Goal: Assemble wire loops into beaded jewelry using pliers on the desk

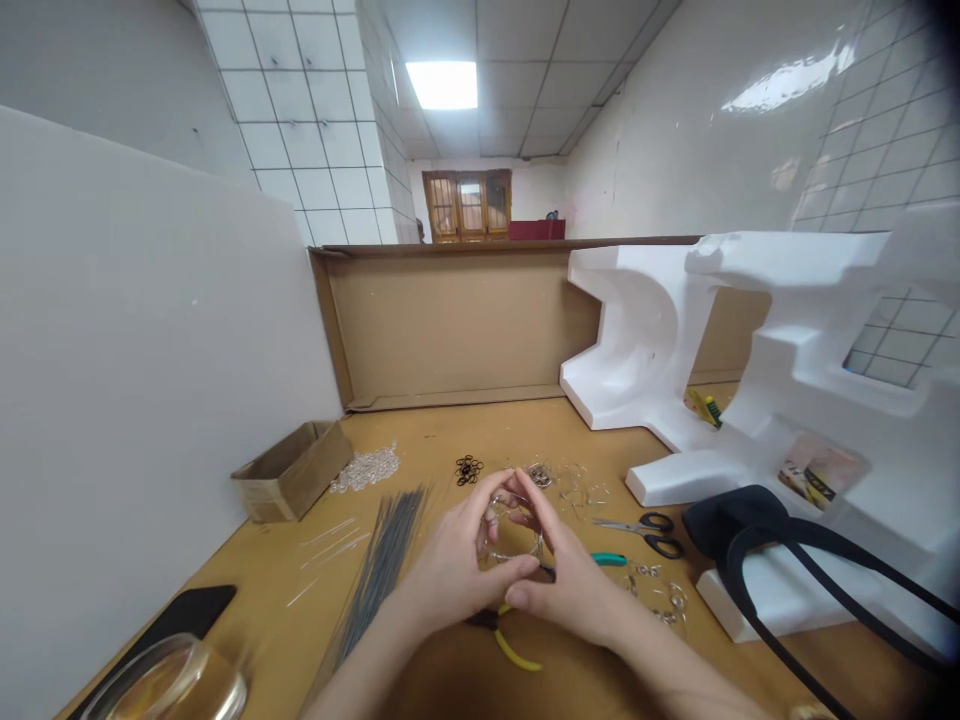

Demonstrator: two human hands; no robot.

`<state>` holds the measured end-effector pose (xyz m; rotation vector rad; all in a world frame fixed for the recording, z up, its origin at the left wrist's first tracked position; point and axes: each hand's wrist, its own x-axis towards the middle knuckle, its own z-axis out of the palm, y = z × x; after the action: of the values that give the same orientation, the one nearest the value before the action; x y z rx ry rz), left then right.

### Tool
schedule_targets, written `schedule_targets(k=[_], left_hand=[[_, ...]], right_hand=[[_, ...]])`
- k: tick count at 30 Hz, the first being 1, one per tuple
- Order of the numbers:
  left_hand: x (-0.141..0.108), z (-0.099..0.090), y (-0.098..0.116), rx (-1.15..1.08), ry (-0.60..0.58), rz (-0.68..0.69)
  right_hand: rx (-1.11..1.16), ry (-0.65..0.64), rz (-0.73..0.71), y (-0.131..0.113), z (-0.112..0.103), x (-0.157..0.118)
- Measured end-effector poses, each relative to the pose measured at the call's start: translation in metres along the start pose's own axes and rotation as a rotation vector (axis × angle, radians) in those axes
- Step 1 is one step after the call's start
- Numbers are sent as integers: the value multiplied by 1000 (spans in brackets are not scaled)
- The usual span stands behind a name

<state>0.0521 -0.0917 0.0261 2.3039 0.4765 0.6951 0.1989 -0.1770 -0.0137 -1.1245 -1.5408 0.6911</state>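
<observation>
Both hands meet at the middle of the table around a thin, clear ring-shaped piece (514, 545). My left hand (461, 560) has its fingers curved round the left side of it, fingertips near the top. From the right, my right hand (566, 570) curls round the other side, its fingertips touching those of the left. Yellow-handled pliers (517, 655) lie below the hands, and a green-handled tool (607, 559) is partly hidden behind my right hand. Dark rings (469, 470) and a pile of small metal parts (540, 474) sit just beyond the fingertips.
Left of the hands are grey wires (386, 545), clear beads (366, 468), a cardboard box (292, 475) and a glass container (176, 680). To the right lie scissors (656, 530), wire pieces (660, 595) and black straps (739, 530). White foam (645, 330) stands behind.
</observation>
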Motion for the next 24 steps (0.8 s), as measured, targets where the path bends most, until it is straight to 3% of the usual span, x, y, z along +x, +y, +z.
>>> schedule_targets(k=[5,8,12,17,24], left_hand=[[-3,9,-7,-131,63,97],[-5,17,-17,-190,173,181],[-7,34,-25,-422,284,245],[-1,48,-22,-806,383,107],[12,34,-12,-1022,318,-164]], right_hand=[[50,38,20,0,6,-2],[77,26,32,-4,10,-4],[9,113,-46,-4,19,-8],[-137,162,-93,-4,16,-5],[-273,227,-139,-2,-4,6]])
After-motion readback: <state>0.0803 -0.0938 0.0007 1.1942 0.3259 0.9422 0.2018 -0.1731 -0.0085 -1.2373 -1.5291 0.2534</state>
